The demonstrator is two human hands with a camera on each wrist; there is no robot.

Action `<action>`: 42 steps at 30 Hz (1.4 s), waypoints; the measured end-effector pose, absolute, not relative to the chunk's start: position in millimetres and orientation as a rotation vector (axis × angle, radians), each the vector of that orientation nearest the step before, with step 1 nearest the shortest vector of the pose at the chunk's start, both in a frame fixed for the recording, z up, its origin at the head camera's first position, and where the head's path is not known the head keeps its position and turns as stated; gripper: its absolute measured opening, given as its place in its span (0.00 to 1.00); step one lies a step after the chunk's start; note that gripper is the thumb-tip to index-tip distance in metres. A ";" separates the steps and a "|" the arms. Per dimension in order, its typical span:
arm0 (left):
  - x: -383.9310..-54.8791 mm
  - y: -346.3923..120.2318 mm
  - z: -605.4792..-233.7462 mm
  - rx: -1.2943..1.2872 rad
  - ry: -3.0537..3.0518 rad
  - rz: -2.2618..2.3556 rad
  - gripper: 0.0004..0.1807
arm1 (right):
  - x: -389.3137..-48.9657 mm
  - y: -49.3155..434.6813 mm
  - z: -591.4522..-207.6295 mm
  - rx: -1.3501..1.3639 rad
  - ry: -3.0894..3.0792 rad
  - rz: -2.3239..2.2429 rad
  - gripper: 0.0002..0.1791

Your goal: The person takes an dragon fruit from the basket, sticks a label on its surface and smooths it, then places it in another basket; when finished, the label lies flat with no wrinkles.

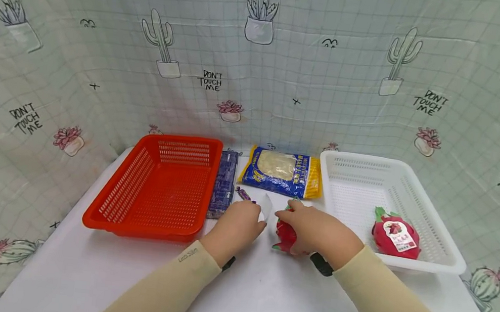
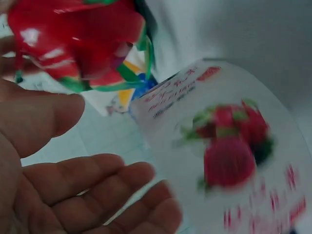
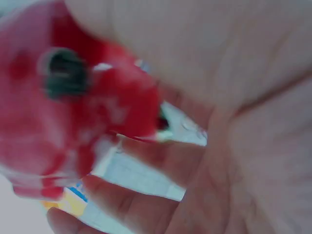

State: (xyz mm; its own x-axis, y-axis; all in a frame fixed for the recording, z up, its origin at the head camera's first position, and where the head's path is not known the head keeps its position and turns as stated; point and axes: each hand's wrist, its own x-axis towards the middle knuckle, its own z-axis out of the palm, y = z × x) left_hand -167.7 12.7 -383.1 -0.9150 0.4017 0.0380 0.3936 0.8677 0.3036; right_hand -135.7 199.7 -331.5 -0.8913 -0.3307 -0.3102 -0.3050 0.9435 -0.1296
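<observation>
Nearest, two cream sleeves (image 1: 167,289). In the white basket (image 1: 364,159), one labelled dragon fruit (image 1: 399,239); opposite, at left, a red basket (image 1: 169,188). Underneath, white tabletop (image 1: 262,299); behind, cactus-print cloth (image 1: 285,78). Between baskets, second dragon fruit (image 1: 286,236) in right hand (image 1: 322,229), fingers curled round it; green tips toward far and near sides, long axis unclear. Left hand (image 1: 235,225) beside fruit label (image 2: 229,146), fingers loosely parted; whether touching, cannot tell.

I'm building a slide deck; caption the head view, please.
Right hand holding a dragon fruit, left hand close by, between a red basket and a white basket containing a second fruit.
</observation>
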 end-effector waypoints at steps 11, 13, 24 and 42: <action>-188.7 22.0 -404.5 0.476 2.956 0.640 0.11 | -135.0 199.7 -324.3 -0.353 2.804 -0.308 0.38; -190.2 22.9 -406.1 0.455 2.954 0.645 0.12 | -134.7 201.5 -323.8 -0.341 2.810 -0.334 0.38; -196.8 20.0 -399.1 0.400 2.915 0.799 0.12 | -140.3 205.7 -325.9 -0.239 2.786 -0.420 0.40; -179.8 11.5 -347.0 0.377 2.712 1.829 0.11 | -127.9 198.8 -307.0 -0.288 3.183 -0.744 0.25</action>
